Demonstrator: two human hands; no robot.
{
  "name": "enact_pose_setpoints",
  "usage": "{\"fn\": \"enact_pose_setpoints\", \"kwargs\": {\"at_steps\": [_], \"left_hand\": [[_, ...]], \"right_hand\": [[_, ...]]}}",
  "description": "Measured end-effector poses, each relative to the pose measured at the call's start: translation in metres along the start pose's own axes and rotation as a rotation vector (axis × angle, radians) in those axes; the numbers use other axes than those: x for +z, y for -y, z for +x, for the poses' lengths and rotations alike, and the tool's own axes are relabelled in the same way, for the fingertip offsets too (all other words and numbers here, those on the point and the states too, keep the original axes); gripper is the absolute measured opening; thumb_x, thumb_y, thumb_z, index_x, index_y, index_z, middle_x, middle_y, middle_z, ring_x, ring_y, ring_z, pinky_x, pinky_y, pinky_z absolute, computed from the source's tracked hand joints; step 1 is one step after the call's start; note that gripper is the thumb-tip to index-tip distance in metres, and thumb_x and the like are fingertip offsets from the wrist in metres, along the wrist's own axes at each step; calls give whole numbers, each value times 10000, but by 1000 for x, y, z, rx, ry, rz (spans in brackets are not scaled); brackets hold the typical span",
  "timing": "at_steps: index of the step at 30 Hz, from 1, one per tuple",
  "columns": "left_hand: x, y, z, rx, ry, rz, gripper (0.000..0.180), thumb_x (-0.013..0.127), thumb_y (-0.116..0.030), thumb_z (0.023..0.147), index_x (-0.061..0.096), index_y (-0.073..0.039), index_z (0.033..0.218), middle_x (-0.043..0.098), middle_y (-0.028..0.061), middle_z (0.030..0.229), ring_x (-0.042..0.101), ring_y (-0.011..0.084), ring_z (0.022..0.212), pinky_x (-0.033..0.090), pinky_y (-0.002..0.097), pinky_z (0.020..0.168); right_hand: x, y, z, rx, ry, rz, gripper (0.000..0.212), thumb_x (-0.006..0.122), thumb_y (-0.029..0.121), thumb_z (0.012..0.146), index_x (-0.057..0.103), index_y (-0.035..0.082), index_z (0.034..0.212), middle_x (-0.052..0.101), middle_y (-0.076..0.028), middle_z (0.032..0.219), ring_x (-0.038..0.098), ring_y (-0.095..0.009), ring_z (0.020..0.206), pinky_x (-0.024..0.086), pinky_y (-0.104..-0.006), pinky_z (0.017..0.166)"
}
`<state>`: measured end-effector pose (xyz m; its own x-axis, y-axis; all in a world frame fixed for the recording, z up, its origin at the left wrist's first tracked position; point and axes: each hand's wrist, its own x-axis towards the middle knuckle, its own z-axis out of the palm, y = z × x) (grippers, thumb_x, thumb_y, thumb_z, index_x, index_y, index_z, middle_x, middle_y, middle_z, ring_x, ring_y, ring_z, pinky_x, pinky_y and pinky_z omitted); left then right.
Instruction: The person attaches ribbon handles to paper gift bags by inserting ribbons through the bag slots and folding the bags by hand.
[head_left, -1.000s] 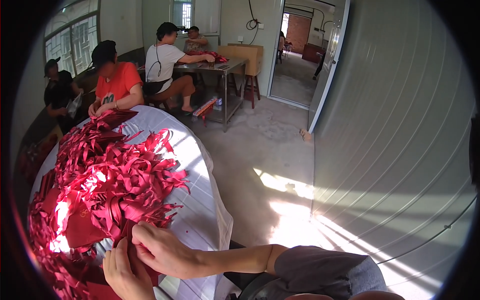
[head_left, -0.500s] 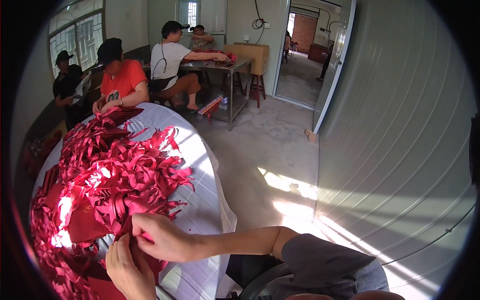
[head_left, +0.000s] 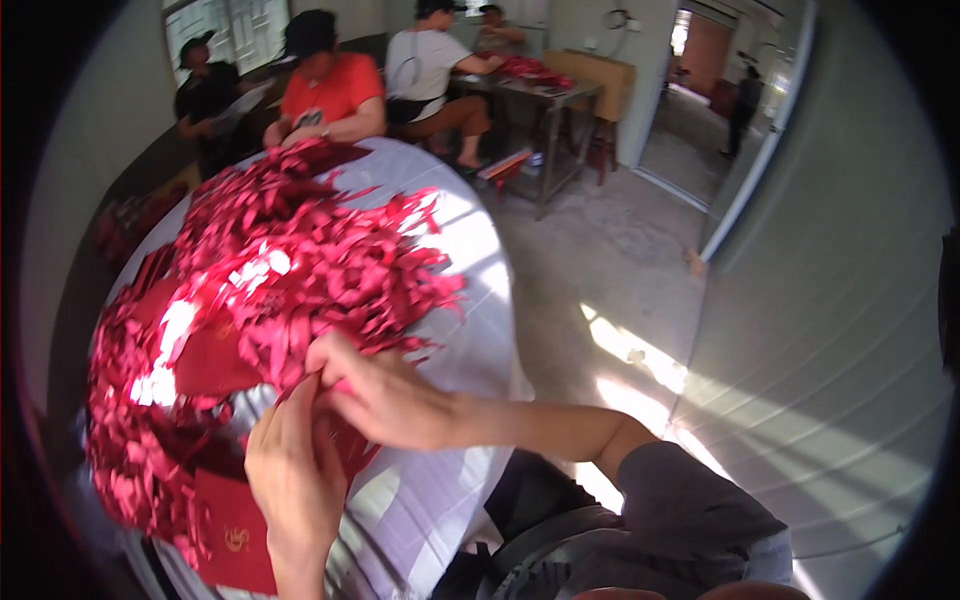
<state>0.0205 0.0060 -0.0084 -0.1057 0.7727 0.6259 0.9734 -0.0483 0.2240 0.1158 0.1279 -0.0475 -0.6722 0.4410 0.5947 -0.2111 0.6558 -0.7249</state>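
Note:
My left hand [head_left: 290,465] and my right hand [head_left: 385,398] meet at the near side of the table, fingertips pinched together on a flat red paper piece [head_left: 345,450]. That piece hangs down between the hands, partly hidden by the left one. The exact spot under the fingertips is covered. Beyond them spreads a large tangled heap of red ribbons [head_left: 350,275]. Among the ribbons lies a flat red panel [head_left: 212,358] with a gold mark. Another red panel [head_left: 232,530] with a gold emblem rests at the near edge, left of my left wrist.
A white cloth [head_left: 465,245] covers the rounded table. Across it, a person in a red shirt [head_left: 335,95] handles red pieces. Farther back, people sit by a metal table [head_left: 555,95] with red material on it. An open door [head_left: 760,150] stands at the right, beside a pale panelled wall [head_left: 850,300].
The view has turned, so the table and people sit farther right and higher in the picture. Both hands stay pinched together on the red paper piece, more of which shows below them.

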Motion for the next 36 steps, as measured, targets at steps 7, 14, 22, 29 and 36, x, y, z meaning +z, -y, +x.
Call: {"fn": "enact_pose_setpoints", "kwargs": {"at_steps": [7, 14, 22, 29, 36], "left_hand": [[-3, 9, 3, -10, -18, -139, 316, 592, 76, 769, 483, 25, 1062, 644, 176, 809, 639, 345, 756, 512, 401, 655], [-10, 16, 0, -18, 16, -192, 419, 631, 105, 752, 431, 14, 1109, 653, 197, 898, 663, 346, 840, 518, 377, 671], [-25, 12, -1, -48, 174, -207, 409, 662, 62, 755, 418, -3, 1077, 656, 172, 882, 651, 361, 773, 504, 390, 640], [-20, 15, -3, -4, 169, -145, 398, 677, 55, 741, 407, -12, 1025, 652, 164, 835, 643, 366, 789, 489, 397, 642], [-23, 6, -1, -19, 203, -109, 358, 683, 72, 712, 471, -17, 985, 655, 156, 819, 647, 341, 786, 491, 379, 656]], "right_hand": [[-37, 21, 19, -249, 148, -382, 382, 755, 154, 741, 581, 78, 1072, 535, -55, 800, 561, -224, 748, 456, -341, 662], [-47, 19, 49, -347, 262, -281, 111, 668, 99, 815, 643, 23, 892, 529, -92, 852, 549, -239, 797, 443, -337, 704], [-50, 41, 74, -193, 733, -482, 212, 579, 178, 826, 635, 13, 706, 571, -121, 762, 566, -283, 798, 433, -404, 714], [-42, 31, 102, 122, 1155, -352, 272, 557, 209, 842, 643, -49, 826, 609, -127, 657, 563, -151, 590, 438, -351, 568], [-33, 35, 117, 362, 1261, -334, 317, 731, 366, 759, 719, 52, 807, 585, -12, 644, 513, -106, 624, 387, -303, 593]]}}
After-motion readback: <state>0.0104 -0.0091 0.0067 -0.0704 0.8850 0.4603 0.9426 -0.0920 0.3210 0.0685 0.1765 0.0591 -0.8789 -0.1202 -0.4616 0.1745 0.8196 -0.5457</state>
